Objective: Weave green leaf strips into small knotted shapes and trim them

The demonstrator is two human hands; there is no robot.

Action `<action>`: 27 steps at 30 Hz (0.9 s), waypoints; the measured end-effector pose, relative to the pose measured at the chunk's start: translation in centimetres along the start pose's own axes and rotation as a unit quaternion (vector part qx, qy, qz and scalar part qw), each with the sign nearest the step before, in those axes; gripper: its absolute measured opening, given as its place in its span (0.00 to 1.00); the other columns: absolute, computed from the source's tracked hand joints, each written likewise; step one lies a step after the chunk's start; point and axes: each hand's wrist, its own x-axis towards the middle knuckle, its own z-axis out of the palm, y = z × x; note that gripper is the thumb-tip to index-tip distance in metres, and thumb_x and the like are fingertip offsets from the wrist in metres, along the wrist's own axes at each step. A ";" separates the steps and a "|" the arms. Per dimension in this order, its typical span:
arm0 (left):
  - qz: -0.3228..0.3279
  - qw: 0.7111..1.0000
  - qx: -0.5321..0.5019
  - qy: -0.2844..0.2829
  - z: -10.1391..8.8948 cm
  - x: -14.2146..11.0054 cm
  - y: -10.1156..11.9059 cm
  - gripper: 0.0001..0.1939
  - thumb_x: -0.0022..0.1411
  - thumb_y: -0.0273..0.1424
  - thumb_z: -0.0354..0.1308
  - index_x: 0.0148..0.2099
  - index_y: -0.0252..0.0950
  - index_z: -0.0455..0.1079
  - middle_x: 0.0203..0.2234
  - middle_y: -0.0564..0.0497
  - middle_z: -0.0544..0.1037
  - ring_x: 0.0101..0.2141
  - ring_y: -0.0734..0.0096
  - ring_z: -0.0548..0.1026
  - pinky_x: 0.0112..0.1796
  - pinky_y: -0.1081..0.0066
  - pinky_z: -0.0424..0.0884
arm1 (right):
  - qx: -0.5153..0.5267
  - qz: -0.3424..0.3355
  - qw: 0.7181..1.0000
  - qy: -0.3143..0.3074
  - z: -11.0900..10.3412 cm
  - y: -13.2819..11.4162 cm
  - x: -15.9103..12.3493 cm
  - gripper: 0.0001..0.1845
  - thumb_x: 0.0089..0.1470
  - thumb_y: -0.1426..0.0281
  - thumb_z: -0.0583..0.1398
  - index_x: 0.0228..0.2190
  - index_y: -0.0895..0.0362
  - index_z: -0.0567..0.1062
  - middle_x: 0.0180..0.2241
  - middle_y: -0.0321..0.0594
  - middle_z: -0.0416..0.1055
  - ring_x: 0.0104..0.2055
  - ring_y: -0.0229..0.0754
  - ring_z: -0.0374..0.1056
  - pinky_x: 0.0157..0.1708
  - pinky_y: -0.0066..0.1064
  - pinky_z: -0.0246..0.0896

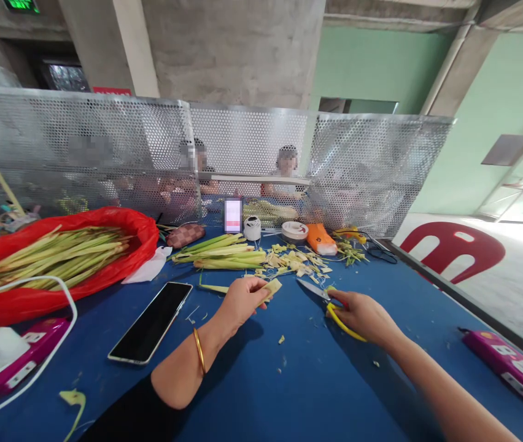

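- Desk (298, 393): blue top.
- Red plastic bag (144, 230): open, left side.
- White paper (148, 265): crumpled, beside bag.
- Phone (151, 322): black screen upward.
- Pale-green stalks (229, 258): bundled, far middle.
- Cut scraps (296, 261): strewn right of stalks.
- Checkered pouch (185, 234).
- White roll (294, 238).
- Orange packet (319, 238): beside roll.
- Magenta power strips (512, 362): two, one per side.

This seems to be a workshop for hand work, in a plain building with a bare grey concrete wall (229, 49) and a pale green painted wall (512, 80). A wide blue worktable (298, 387) has a silver perforated metal partition (252, 132) along its far side, and behind it other people (284, 185) are visible. A lit green sign (21, 5) hangs high up. Purple plastic power strips (510, 362) and pale-green cut plant scraps (296, 261) lie on the worktable
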 end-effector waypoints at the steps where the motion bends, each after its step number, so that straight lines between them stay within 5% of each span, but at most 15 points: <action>1: -0.005 1.000 -0.016 0.012 -0.2 0.1 0.1 0.12 0.52 0.38 0.60 0.32 0.34 0.73 0.26 0.50 0.78 0.22 0.76 0.70 0.21 0.77 0.60 | 0.004 0.007 1.000 0.004 -0.2 0.0 0.0 0.20 0.49 0.65 0.58 0.44 0.50 0.79 0.30 0.38 0.79 0.33 0.46 0.72 0.32 0.29 0.61; 6: 0.002 0.992 -0.069 0.102 -2.4 0.9 0.7 0.11 0.52 0.37 0.60 0.33 0.34 0.74 0.28 0.50 0.78 0.23 0.76 0.70 0.20 0.78 0.61 | 0.141 -0.105 0.974 -0.146 0.5 -2.7 -3.1 0.21 0.45 0.66 0.62 0.44 0.50 0.80 0.30 0.33 0.78 0.30 0.42 0.70 0.30 0.26 0.60; 11: 0.000 0.990 -0.068 0.126 -3.2 1.3 0.7 0.12 0.52 0.36 0.59 0.35 0.33 0.75 0.29 0.49 0.78 0.24 0.76 0.71 0.19 0.78 0.60 | 0.087 -0.103 0.988 -0.080 3.6 -8.8 -3.9 0.20 0.49 0.69 0.58 0.45 0.50 0.78 0.35 0.39 0.79 0.36 0.43 0.72 0.33 0.26 0.59; 14: -0.002 0.992 -0.058 0.112 -2.8 1.2 0.6 0.11 0.53 0.36 0.58 0.34 0.33 0.74 0.30 0.49 0.78 0.24 0.76 0.70 0.20 0.78 0.61 | 0.006 -0.085 0.994 -0.074 4.4 -10.3 -3.1 0.20 0.49 0.70 0.58 0.45 0.49 0.78 0.35 0.41 0.79 0.38 0.45 0.73 0.34 0.27 0.59; 17: 0.002 0.995 -0.034 0.095 -2.5 1.1 0.5 0.12 0.55 0.36 0.55 0.36 0.33 0.73 0.31 0.48 0.79 0.24 0.77 0.70 0.20 0.78 0.61 | -0.002 -0.072 0.995 -0.069 3.9 -8.6 -3.0 0.19 0.51 0.68 0.57 0.45 0.47 0.78 0.38 0.41 0.80 0.40 0.48 0.74 0.35 0.29 0.60; 21: 0.013 0.998 0.036 0.055 -2.9 1.1 0.3 0.11 0.56 0.36 0.53 0.34 0.35 0.71 0.32 0.48 0.79 0.23 0.77 0.71 0.20 0.78 0.60 | 0.010 0.018 0.997 -0.070 2.1 -2.8 -3.0 0.20 0.52 0.63 0.57 0.46 0.48 0.78 0.41 0.42 0.80 0.42 0.52 0.75 0.38 0.33 0.63; 24: 0.006 0.993 0.117 -0.011 -3.4 1.1 -0.5 0.09 0.52 0.33 0.57 0.24 0.35 0.70 0.21 0.50 0.77 0.18 0.76 0.69 0.18 0.77 0.57 | -0.035 0.107 0.994 -0.003 0.7 1.2 -3.0 0.24 0.52 0.59 0.56 0.48 0.51 0.78 0.39 0.45 0.80 0.41 0.56 0.75 0.36 0.36 0.64; 27: -0.015 0.980 0.183 -0.076 -3.4 1.2 -1.4 0.11 0.49 0.31 0.58 0.17 0.36 0.67 0.11 0.52 0.70 0.13 0.73 0.66 0.18 0.75 0.56 | 0.078 0.077 0.994 -0.004 -0.4 2.9 -4.2 0.25 0.50 0.56 0.58 0.48 0.52 0.78 0.33 0.41 0.80 0.36 0.52 0.74 0.32 0.33 0.65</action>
